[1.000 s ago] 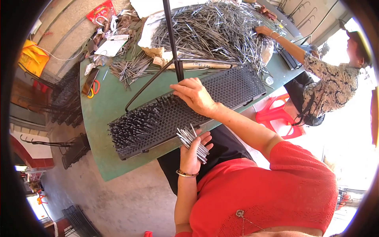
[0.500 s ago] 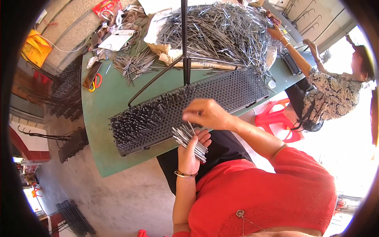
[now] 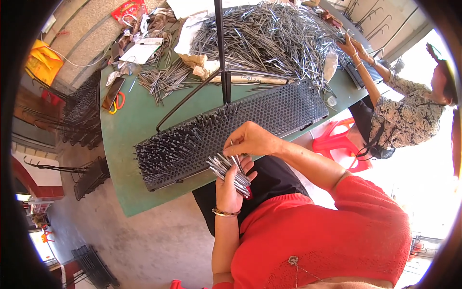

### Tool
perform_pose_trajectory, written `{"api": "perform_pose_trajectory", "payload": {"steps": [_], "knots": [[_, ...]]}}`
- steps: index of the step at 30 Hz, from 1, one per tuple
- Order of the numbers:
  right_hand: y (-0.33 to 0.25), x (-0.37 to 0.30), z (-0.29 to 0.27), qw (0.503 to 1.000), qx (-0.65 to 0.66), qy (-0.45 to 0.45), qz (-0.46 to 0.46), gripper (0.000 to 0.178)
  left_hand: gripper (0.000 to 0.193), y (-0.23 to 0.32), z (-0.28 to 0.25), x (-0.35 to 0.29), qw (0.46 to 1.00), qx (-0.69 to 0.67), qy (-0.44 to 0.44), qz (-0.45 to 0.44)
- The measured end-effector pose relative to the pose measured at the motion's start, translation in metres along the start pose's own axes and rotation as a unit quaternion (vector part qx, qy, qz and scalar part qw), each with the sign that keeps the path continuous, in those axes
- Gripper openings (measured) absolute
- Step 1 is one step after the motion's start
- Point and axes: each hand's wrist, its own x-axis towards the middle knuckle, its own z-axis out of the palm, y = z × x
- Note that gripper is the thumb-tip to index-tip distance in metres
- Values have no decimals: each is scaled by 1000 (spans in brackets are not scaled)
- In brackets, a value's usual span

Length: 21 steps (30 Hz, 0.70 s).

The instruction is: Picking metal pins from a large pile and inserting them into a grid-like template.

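Observation:
A bundle of thin grey metal rods [image 3: 224, 168] lies across the palm of my left hand [image 3: 229, 191], clasped under the thumb. Just above the bundle, my right hand [image 3: 256, 140] pinches a single metal rod [image 3: 232, 142], its tip showing over the fingertips. Both hands are in front of a long black perforated rack [image 3: 276, 111] on the table. Upright rods [image 3: 166, 151] densely fill the rack's left end and thin out toward its middle, while the right part shows bare holes. The lower end of the pinched rod is hidden by my fingers.
The green table [image 3: 120, 168] bears a big heap of metal rods [image 3: 260, 38], a smaller pile [image 3: 163, 82] and scissors [image 3: 117, 102]. A black metal post [image 3: 221, 48] stands behind the rack. At the right, a co-worker [image 3: 402, 115] reaches over another rack, near a red stool [image 3: 337, 144].
My right hand has turned its fingertips down onto the bundle and now pinches a rod there. My left hand is nearly still. The co-worker's hands have come together over the other rack.

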Motion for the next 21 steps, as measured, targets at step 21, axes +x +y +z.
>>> {"api": "perform_pose_trajectory", "payload": {"steps": [21], "knots": [[-19, 61, 11, 883, -163, 311, -311, 15, 22, -8, -17, 1, 997, -46, 56, -20]]}}
